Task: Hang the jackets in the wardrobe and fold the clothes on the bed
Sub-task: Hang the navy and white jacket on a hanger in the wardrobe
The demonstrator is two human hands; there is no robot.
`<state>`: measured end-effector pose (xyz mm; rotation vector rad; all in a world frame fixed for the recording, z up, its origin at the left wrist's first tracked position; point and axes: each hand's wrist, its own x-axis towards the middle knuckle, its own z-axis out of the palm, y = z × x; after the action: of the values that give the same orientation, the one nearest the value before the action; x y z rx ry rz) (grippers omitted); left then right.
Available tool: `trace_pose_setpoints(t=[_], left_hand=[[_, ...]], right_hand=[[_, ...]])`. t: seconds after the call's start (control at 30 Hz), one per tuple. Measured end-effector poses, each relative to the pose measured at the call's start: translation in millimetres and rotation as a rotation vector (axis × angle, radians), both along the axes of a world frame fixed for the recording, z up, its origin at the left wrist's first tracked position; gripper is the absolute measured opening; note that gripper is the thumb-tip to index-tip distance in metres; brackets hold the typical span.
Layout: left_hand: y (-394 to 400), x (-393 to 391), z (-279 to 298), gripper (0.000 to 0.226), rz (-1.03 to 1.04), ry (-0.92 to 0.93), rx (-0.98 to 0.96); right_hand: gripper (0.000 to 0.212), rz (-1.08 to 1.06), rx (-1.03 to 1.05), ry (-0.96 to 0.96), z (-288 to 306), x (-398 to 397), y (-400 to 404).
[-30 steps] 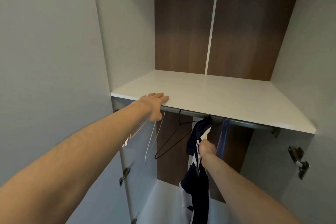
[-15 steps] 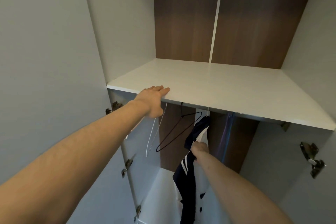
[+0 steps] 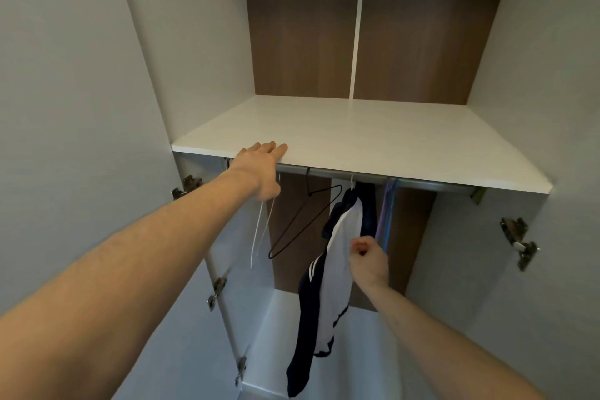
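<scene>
Your left hand [image 3: 259,169] lies with straight fingers over the front edge of the white shelf [image 3: 373,140], holding nothing. Your right hand [image 3: 368,258] sits just beside the hanging jacket [image 3: 337,269], fingers curled in; whether the fingertips pinch a fold of the white panel or have let go cannot be told from this angle. The jacket, navy and white with striped sleeves, hangs from the metal rail [image 3: 422,184] under the shelf, by what appears to be a white hanger hook, so one jacket counts as hung, in my judgement. To its left on the rail are an empty black wire hanger [image 3: 305,221] and an empty white hanger [image 3: 259,234]; to its right hangs a purple-and-blue item [image 3: 386,217], seen edge-on and not identifiable. Outstanding: any further jackets, and all folding of clothes on the bed. None of that can be verified here, since the bed and the remaining garments are out of view. The hanger inside the jacket is covered by cloth, the left end of the rail is hidden behind your left hand, and the wardrobe floor is only partly seen.
</scene>
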<state>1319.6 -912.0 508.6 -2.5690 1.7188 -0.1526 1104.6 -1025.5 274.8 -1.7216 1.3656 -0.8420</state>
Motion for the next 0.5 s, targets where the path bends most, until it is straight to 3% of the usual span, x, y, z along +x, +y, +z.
trace_pose_setpoints(t=[0.13, 0.33, 0.5], left_hand=[[-0.5, 1.0, -1.1, 0.098, 0.001, -0.006, -0.003], [-0.9, 2.1, -3.4, 0.098, -0.005, -0.002, -0.025], [-3.1, 1.6, -5.5, 0.1, 0.003, -0.006, -0.021]], right_hand=[[0.013, -0.189, -0.044, -0.111, 4.1, -24.8, -14.3], [0.048, -0.182, 0.191, 0.045, -6.5, -39.2, -40.6], [0.034, -0.114, 0.28, 0.124, -23.9, -40.8, -54.6]])
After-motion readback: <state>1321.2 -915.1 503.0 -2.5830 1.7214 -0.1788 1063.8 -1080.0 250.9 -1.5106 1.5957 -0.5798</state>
